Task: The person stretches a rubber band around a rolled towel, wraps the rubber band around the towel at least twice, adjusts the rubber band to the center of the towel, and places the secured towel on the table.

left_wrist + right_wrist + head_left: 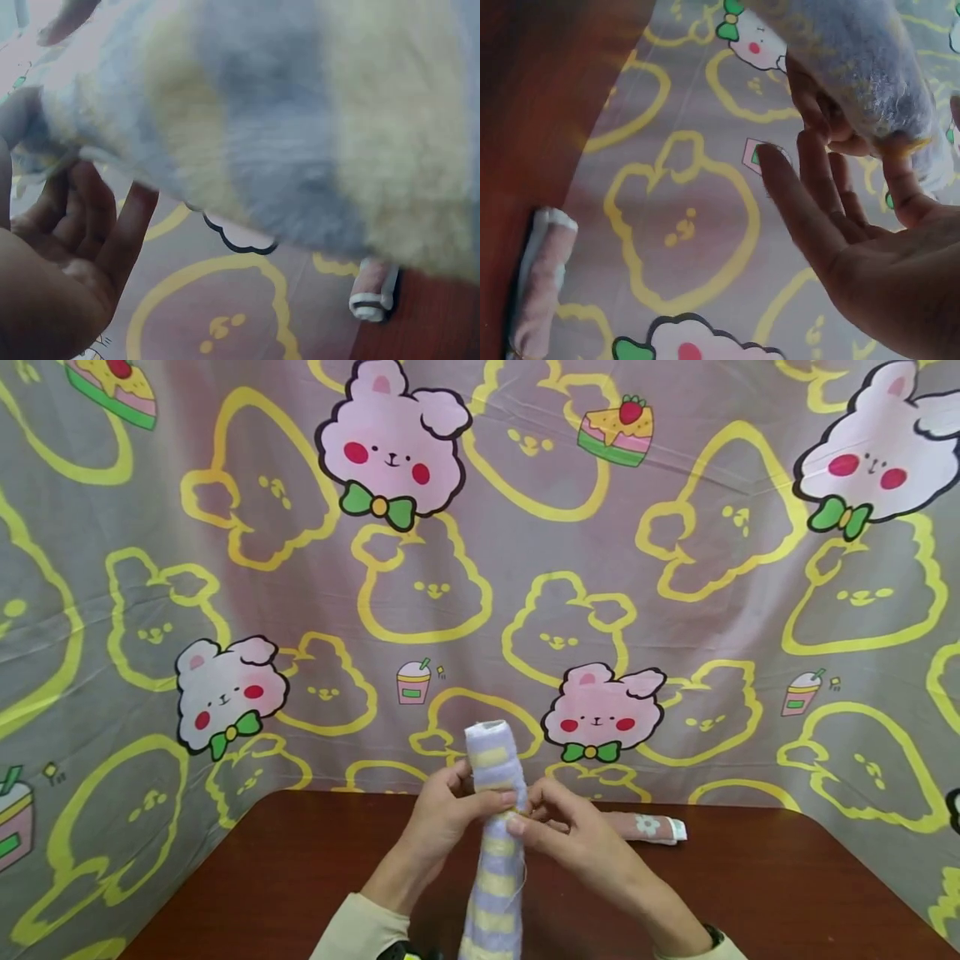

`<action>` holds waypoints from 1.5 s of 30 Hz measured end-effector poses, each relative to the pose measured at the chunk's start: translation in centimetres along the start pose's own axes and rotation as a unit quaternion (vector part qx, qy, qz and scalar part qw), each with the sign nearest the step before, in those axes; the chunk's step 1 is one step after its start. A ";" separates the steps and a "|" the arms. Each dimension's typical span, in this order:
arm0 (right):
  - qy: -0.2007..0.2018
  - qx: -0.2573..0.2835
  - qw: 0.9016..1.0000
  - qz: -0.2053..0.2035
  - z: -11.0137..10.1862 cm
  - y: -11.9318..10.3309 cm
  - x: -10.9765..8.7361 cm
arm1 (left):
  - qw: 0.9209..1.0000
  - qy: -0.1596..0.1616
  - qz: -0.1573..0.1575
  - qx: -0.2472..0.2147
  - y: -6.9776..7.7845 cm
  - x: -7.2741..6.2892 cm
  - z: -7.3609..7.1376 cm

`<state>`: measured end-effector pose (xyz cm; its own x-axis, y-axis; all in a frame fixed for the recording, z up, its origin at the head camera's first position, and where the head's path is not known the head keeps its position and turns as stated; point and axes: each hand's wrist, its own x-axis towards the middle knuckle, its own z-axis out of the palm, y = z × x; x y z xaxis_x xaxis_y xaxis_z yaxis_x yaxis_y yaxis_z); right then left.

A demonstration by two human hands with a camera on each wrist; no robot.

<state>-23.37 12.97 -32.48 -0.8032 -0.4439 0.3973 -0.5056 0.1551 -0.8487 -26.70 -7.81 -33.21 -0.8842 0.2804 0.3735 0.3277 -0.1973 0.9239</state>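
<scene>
A long rolled towel (497, 868) with lavender and yellow stripes stands lengthwise in front of me, its white end pointing up and away. My left hand (438, 814) grips it around the upper part, thumb across the front. On its right side, my right hand (585, 835) has thumb and fingers bent at a thin yellow band (910, 145), pinching it against the roll. The band crosses the towel near the left thumb tip. A loose pale thread (521, 883) hangs along the right edge. In the left wrist view the striped towel (285, 120) fills the top.
A second rolled towel (652, 828), brownish pink with a pale flower, lies on the dark red-brown table (300, 868) behind my right hand. A patterned curtain (480, 552) with rabbits and yellow outlines hangs behind the table's far edge.
</scene>
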 end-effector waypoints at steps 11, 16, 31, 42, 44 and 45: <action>0.073 -0.127 0.974 -0.175 2.0 0.2 0.0 | 0.996 0.090 -0.005 0.024 0.8 -0.1 1.0; 0.053 -0.153 0.964 -0.212 2.6 0.5 -0.2 | 0.993 0.112 -0.015 0.031 0.6 -0.4 0.9; 0.068 -0.098 0.991 -0.056 2.2 -0.3 -0.6 | 0.989 0.132 -0.039 0.051 0.5 -0.2 1.1; 0.051 -0.016 0.998 0.017 0.7 -0.2 -0.1 | 0.999 -0.024 -0.041 0.004 0.1 0.1 -0.6; 0.022 0.032 0.999 0.023 0.0 -0.2 -0.1 | 0.998 -0.053 -0.038 -0.020 0.0 0.1 -0.9; 0.006 0.055 0.998 0.025 -0.2 -0.2 -0.1 | 0.997 -0.056 -0.035 -0.025 -0.1 0.1 -0.9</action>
<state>-23.29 13.16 -32.24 -0.8306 -0.4272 0.3573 -0.4277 0.0784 -0.9005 -27.12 -8.64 -33.32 -0.8605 0.3983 0.3177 0.2468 -0.2197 0.9438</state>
